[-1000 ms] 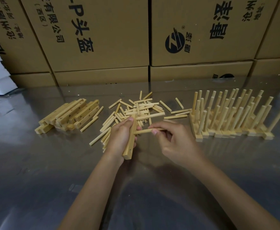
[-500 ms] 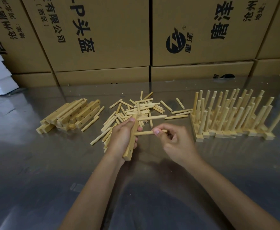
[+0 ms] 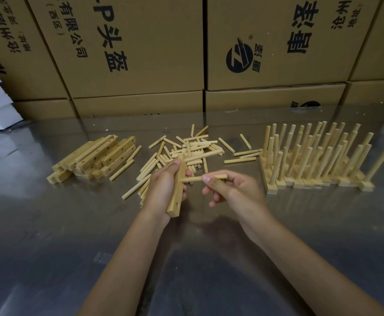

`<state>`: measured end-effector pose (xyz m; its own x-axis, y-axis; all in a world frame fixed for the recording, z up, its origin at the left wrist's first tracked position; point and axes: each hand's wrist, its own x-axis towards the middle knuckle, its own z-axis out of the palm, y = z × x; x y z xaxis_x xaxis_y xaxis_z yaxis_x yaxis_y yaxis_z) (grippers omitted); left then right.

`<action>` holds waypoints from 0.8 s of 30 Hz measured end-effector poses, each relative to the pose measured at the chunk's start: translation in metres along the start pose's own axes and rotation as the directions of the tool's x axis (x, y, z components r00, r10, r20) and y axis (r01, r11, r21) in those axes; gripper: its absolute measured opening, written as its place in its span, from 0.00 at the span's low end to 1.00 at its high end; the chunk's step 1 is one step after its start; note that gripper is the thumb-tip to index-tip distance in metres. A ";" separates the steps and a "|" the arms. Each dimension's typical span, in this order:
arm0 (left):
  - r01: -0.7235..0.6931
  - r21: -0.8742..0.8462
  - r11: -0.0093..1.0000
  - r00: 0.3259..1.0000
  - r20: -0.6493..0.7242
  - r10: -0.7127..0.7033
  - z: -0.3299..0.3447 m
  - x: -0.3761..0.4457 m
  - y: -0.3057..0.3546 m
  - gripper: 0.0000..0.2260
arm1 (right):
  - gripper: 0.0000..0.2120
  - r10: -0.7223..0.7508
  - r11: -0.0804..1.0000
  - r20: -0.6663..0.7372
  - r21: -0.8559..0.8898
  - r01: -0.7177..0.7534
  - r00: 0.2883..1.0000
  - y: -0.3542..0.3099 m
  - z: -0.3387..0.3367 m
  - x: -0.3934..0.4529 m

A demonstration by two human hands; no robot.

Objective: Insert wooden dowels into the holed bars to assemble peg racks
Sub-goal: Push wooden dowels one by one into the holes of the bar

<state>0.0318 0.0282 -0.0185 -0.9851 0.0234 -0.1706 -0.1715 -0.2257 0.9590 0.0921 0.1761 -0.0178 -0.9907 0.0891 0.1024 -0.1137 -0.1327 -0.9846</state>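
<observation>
Right-hand fingers (image 3: 211, 179) pinch a dowel (image 3: 200, 178) level, its tip at the side of a holed bar (image 3: 177, 188). The left hand (image 3: 163, 185) grips that bar steady above the desk (image 3: 50, 224). Loose dowels (image 3: 186, 149) lie just behind, within reach; finished racks (image 3: 318, 160) stand to the right.

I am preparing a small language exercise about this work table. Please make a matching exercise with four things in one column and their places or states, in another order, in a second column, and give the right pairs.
Things
1. holed bar
2. single dowel
3. stack of bars
4. finished racks

Places or states
A. standing with pegs up, on the right of the table
B. pinched in the right hand
C. lying on the left of the table
D. gripped in the left hand

Pairs: 1-D, 2-B, 3-C, 4-A
</observation>
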 end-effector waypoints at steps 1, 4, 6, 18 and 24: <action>0.000 0.005 1.000 1.000 -0.003 0.000 0.000 0.000 0.000 0.15 | 0.04 0.000 1.000 -0.005 0.012 0.000 1.000 0.001 0.000 0.000; -0.001 0.016 1.000 1.000 -0.011 0.001 -0.001 0.000 0.000 0.15 | 0.04 -0.007 0.999 -0.018 0.046 0.008 1.000 0.003 0.002 0.000; 0.000 0.027 1.000 1.000 -0.015 0.001 0.000 0.000 -0.001 0.15 | 0.05 -0.010 0.998 -0.015 0.066 0.011 1.000 0.004 0.003 -0.001; -0.009 0.027 1.000 1.000 -0.018 0.009 0.009 -0.007 0.000 0.10 | 0.06 -0.092 0.989 -0.066 0.107 0.099 0.994 0.002 0.009 -0.002; -0.016 0.011 1.000 1.000 0.016 0.016 0.006 -0.009 0.004 0.10 | 0.09 -0.288 0.665 0.200 -0.662 0.346 0.937 0.002 -0.004 -0.002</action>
<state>0.0402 0.0327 -0.0116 -0.9878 0.0351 -0.1515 -0.1555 -0.2151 0.9641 0.0943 0.1799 -0.0205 -0.9099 -0.0754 0.4080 -0.3691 0.5963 -0.7129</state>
